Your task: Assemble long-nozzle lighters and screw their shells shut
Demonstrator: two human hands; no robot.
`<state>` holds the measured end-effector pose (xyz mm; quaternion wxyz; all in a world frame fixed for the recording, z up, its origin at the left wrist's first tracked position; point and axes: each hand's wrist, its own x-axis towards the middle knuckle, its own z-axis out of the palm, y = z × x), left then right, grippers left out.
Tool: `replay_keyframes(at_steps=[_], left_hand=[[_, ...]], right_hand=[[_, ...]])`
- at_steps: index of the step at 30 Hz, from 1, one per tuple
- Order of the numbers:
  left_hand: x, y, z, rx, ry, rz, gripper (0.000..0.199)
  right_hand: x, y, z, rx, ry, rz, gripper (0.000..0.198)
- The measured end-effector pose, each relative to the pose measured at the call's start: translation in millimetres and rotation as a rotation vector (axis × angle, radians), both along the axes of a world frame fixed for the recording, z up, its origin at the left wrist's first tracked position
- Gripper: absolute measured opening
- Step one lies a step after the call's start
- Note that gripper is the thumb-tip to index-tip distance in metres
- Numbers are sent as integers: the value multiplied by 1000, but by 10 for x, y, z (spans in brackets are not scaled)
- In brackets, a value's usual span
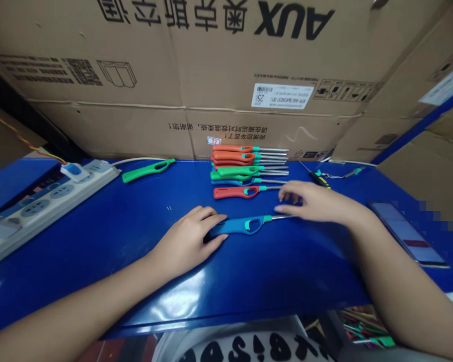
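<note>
A blue long-nosed gas lighter [239,225] lies flat on the blue table, its metal rod to the right. My left hand [196,231] is closed around the butt of its handle, fingers above and thumb below. My right hand [305,201] hovers by the tip of the rod, thumb and fingers apart; its thumb partly hides the tip. Just behind lies a red lighter [230,192]. Beyond that several lighters are stacked side by side, with green lighters [236,172] in front of orange lighters [232,156], all rods to the right.
A green lighter handle [149,170] without a visible rod lies at back left, near a white power strip [60,191]. Two tiny pins [168,207] lie left of centre. A screwdriver [319,178] and phone [407,234] are at right. A cardboard wall [211,90] stands behind.
</note>
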<state>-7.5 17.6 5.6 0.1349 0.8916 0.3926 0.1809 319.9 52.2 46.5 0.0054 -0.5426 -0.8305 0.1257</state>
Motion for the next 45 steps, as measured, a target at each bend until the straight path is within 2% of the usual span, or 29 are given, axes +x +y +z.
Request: replay_keyframes(at_steps=[2, 4, 6, 12, 14, 17, 19, 21, 23, 24, 26, 29, 32, 34, 37, 40, 45], left_hand=[[5, -8, 13, -44, -46, -7, 33], [7, -21, 23, -82, -85, -9, 34], [6, -29, 26, -96, -105, -11, 35], [3, -1, -20, -49, -124, -41, 35], [15, 15, -39, -16, -128, -60, 34], [42, 26, -57, 0, -133, -74, 33], [55, 26, -59, -10, -138, -77, 32], [60, 20, -53, -23, -143, -81, 31], [62, 7, -41, -38, -144, -85, 31], [63, -2, -36, -45, -144, -88, 31], [68, -24, -29, -53, -145, -97, 32], [89, -68, -36, -51, -156, -119, 31], [109, -126, -43, -40, -139, -141, 31], [113, -169, -35, -40, -108, -146, 32], [104, -223, -15, -36, -59, -174, 41], [92, -245, -12, -47, -39, -201, 50], [79, -231, -34, -54, -86, -218, 50]], right_hand=[[132, 63, 33, 88, -189, -376, 40], [237, 134, 34, 85, -325, -730, 52], [314, 208, 1, 37, -334, -904, 59], [474, 363, -143, -20, -232, -942, 40], [505, 356, -128, 23, -193, -954, 36], [504, 290, -19, 181, -135, -964, 38], [460, 224, 83, 369, -54, -940, 37], [363, 152, 180, 640, 143, -864, 32], [194, 78, 258, 882, 429, -713, 27], [80, 42, 287, 937, 569, -621, 26], [-203, -23, 317, 875, 836, -441, 29], [-701, -89, 267, 548, 1208, -203, 35], [-1147, -114, 101, 213, 1324, -56, 36], [-1356, -107, -32, 94, 1271, 27, 32], [-1532, -60, -176, 109, 1110, 135, 26], [-1616, 16, -228, 137, 1047, 135, 29], [-1713, 107, -256, 143, 1020, 148, 31]])
